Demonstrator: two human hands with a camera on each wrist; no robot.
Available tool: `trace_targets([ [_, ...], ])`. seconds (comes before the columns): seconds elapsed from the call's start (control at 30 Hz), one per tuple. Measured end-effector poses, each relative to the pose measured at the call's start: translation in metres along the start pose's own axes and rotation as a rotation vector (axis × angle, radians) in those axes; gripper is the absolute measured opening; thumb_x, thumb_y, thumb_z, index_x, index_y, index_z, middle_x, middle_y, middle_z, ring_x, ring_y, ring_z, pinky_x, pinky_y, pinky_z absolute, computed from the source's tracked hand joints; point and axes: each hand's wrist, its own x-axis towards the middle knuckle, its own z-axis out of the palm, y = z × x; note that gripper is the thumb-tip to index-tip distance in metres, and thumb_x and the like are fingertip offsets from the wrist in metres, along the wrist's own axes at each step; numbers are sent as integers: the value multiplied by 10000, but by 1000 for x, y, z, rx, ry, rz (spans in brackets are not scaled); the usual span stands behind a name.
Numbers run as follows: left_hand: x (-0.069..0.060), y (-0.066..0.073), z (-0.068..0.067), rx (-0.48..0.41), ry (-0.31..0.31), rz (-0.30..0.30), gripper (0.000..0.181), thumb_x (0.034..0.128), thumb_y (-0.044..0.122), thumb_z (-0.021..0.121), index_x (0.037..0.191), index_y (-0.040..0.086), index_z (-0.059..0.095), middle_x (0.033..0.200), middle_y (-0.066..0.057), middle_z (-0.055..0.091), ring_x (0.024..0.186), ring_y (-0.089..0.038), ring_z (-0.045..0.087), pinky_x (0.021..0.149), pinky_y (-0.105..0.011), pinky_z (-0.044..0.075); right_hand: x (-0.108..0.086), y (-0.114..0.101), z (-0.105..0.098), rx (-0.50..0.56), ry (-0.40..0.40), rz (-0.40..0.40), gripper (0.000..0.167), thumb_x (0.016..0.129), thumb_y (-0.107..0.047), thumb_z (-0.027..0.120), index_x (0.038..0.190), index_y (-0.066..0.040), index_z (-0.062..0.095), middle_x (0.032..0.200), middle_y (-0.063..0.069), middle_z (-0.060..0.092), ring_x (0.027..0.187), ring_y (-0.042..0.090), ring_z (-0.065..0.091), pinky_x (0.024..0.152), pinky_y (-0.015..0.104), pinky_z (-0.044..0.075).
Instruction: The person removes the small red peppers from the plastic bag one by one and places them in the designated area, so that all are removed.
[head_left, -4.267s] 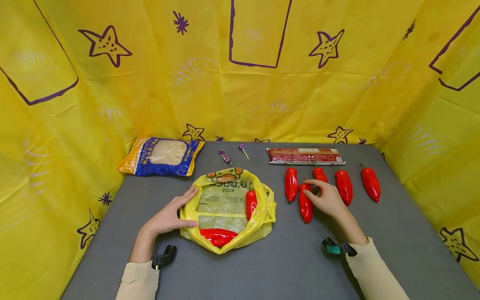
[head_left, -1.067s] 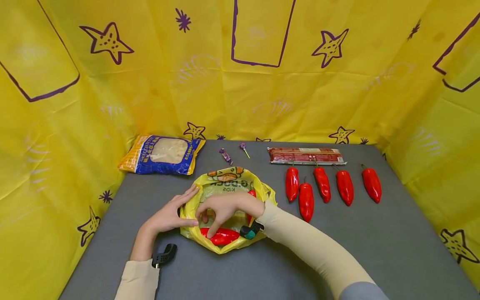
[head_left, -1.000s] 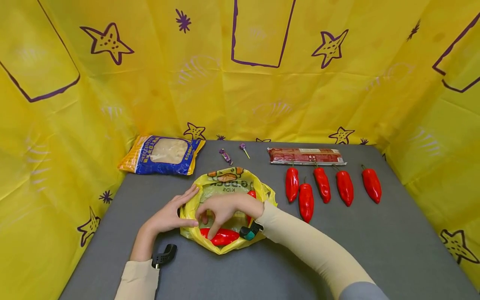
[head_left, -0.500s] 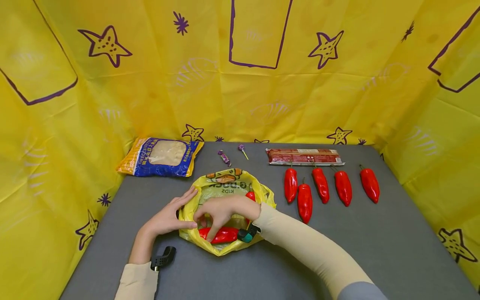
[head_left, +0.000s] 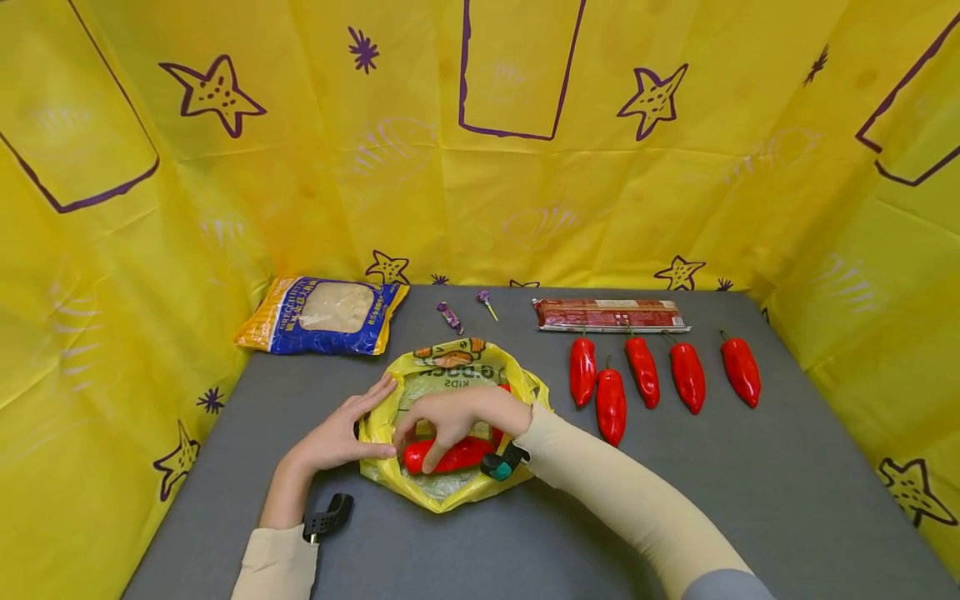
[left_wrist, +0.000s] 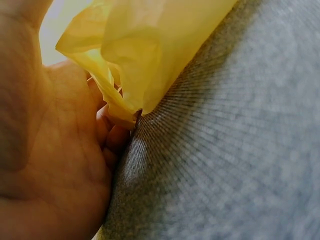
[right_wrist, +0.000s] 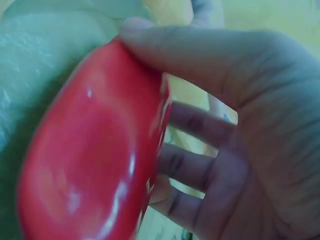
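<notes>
Inside the open yellow plastic bag (head_left: 525,483), my right hand (head_left: 450,417) grips a red pepper (head_left: 465,454) between thumb and fingers. Close up in the right wrist view, the glossy pepper (right_wrist: 90,150) lies between the thumb and the curled fingers. A second red pepper in the bag is mostly hidden behind the right wrist. At the bag's left rim, my left hand (head_left: 337,433) holds the plastic, its thumb and index finger spread along the edge. The left wrist view shows yellow plastic (left_wrist: 145,55) against the curled fingers of that hand.
Several red peppers (head_left: 642,372) lie to the right of the bag, below a long red packet (head_left: 611,315). Behind the bag are a wrapped candy (head_left: 450,317) and a lollipop (head_left: 486,302). A blue pasta pack (head_left: 330,317) sits at the back left. Yellow cloth walls (head_left: 487,200) surround the grey table.
Earlier my right hand was at a pepper on the table; then it moved into the bag. Over the last half second the gripped pepper has shifted slightly away from the bag's front edge.
</notes>
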Motion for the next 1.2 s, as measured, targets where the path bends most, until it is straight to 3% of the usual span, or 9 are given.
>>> trace_targets([
  [0.37,0,-1,1,19,6,18,1040,859,458,873,1688,178,313,1782,-63,173,1475,-399,365,1157,-713,317,-19,2,-8,-19,29,37,416,981,-281,793,1389,-233,724,1405,-99,682,1268,30,578,1133,232,420],
  [0.6,0,-1,1,20,7,7,1035,861,457,873,1690,197,311,1784,-49,169,1463,-383,378,1156,-710,322,-28,7,-12,-48,86,58,414,1006,-275,761,1412,-225,699,1367,-82,691,1170,93,602,1055,236,468],
  [0.73,1,-1,1,30,6,10,1040,860,469,872,1691,201,307,1785,-39,166,1456,-368,388,1158,-691,331,-36,9,-15,-61,113,55,408,1013,-263,752,1414,-208,698,1391,-67,692,1220,91,608,1072,269,483],
  [0.93,1,-2,2,29,7,9,1038,861,467,872,1692,206,308,1785,-33,167,1454,-364,391,1155,-690,333,-49,12,-20,-76,224,83,413,1019,-246,743,1424,-183,689,1424,-52,683,1110,149,613,1041,292,487],
  [1.1,1,-2,1,29,6,5,1035,863,469,869,1693,212,305,1784,-41,168,1461,-374,385,1157,-698,325,-56,14,-23,-80,345,94,418,1020,-251,741,1420,-146,684,1443,-3,672,1227,202,608,1090,344,488],
  [1.2,1,-1,2,28,6,7,1037,863,463,871,1693,206,305,1784,-45,169,1465,-379,382,1158,-699,323,-61,18,-22,-62,428,95,420,1009,-256,756,1404,-127,691,1422,21,682,1189,188,618,1059,345,510],
])
